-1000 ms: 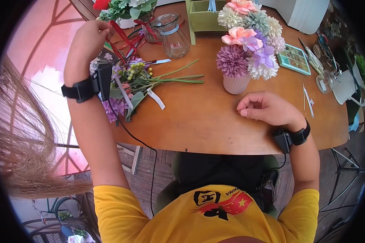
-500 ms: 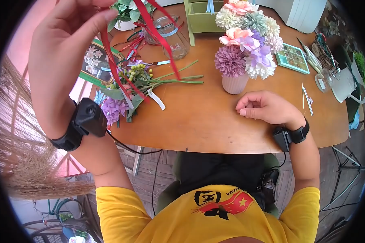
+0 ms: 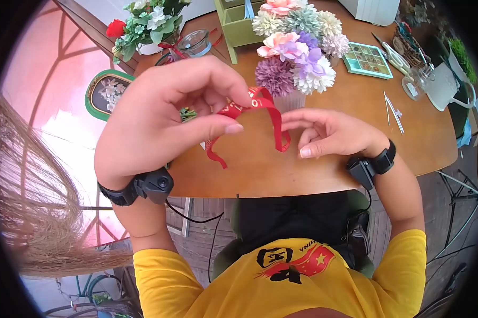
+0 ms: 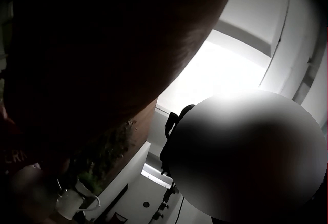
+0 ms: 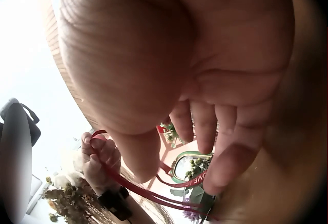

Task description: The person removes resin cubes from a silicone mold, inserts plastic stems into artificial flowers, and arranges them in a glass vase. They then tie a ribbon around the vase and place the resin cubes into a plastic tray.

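Observation:
Raised over the table in the head view, my left hand [image 3: 170, 106] pinches a red ribbon [image 3: 277, 124] with pale lettering between thumb and fingers. The ribbon loops and hangs toward my right hand [image 3: 337, 132], whose index finger reaches out to the dangling loop with the other fingers loosely bent. From the right wrist, the ribbon [image 5: 123, 180] runs from the left hand past the thumb to near the right index fingertip. A ribbed pink vase [image 3: 292, 99] of artificial flowers [image 3: 302, 53] stands just behind. Most of a flower bunch on the table is hidden by the left hand.
An oval green frame [image 3: 90, 98] lies at the left, near a glass jar [image 3: 196, 40] and a potted arrangement [image 3: 153, 26]. Toward the right are a compartment box [image 3: 367, 59], scissors [image 3: 398, 58], thin white sticks [image 3: 395, 117] and a white watering can [image 3: 445, 87].
My left hand has lifted the red ribbon from the far left and brought it in front of the vase. The right hand has risen slightly, its index finger stretching out toward the ribbon.

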Demonstrator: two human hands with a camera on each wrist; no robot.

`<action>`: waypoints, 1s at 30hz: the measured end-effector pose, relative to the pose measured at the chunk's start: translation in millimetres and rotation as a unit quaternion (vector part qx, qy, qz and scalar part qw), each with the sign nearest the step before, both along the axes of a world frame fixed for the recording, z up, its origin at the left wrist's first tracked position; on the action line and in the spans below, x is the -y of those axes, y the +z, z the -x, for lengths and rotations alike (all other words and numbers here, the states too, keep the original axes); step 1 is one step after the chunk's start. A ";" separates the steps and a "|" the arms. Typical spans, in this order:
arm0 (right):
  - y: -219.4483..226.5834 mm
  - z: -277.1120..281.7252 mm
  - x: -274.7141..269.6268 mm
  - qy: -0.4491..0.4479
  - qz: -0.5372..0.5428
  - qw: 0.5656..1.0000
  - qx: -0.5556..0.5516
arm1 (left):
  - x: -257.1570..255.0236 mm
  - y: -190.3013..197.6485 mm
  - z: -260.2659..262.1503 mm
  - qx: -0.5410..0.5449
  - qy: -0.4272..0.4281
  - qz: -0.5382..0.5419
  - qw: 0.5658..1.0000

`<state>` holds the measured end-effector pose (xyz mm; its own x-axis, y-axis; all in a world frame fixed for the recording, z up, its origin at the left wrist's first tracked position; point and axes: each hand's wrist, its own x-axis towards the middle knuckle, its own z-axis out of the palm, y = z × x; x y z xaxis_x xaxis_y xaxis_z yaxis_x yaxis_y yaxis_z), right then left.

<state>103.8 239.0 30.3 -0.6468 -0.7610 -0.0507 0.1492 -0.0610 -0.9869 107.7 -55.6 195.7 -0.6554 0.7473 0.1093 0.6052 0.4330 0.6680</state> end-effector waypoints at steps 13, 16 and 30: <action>4.7 2.6 -8.5 0.028 -0.048 0.998 -0.035 | 16.2 5.5 10.2 0.025 0.120 0.070 0.990; 9.0 -1.6 -8.4 0.007 -0.028 0.999 0.030 | 31.2 3.0 18.5 -0.032 0.208 -0.004 0.978; 9.2 0.1 -6.5 -0.016 -0.088 0.995 0.036 | 158.4 4.7 122.6 -0.231 0.421 0.100 0.872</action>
